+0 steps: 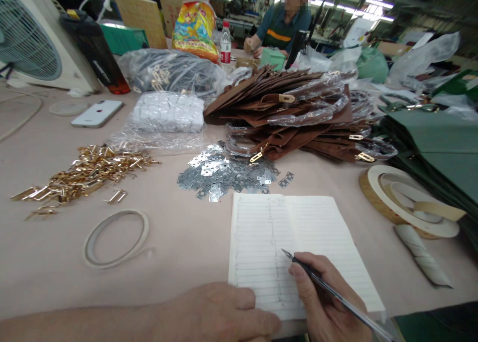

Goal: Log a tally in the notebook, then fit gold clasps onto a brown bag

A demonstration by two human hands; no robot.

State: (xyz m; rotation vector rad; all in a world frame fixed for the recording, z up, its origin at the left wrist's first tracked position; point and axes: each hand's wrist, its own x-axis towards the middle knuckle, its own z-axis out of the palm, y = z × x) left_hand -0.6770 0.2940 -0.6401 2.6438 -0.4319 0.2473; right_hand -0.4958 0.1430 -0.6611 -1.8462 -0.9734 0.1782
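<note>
Two hands at the near edge of the pale pink work table (pixel 179 262): right hand (pixel 324 297) pinching one black pen (pixel 336 293), its tip at the right page of one open lined notebook (pixel 295 252); left hand (pixel 212 314) relaxed and flat on the notebook's lower left corner, gripping nothing. Notebook near the table's near edge, right of centre, its pages pale and ruled, with a faint column of marks down the left page. Beyond it, one heap of silver metal plates (pixel 224 172), one heap of gold buckles (pixel 84 175) toward the left edge, one thin ring of tape (pixel 115 239), one wide tape roll (pixel 407 202), one stack of brown suede panels (pixel 280 108), one white smartphone (pixel 97 114), one plastic bottle (pixel 225 43). At the far side, in a strip-lit workshop, one co-worker (pixel 286 28), hands beside one green box (pixel 272 58)
</note>
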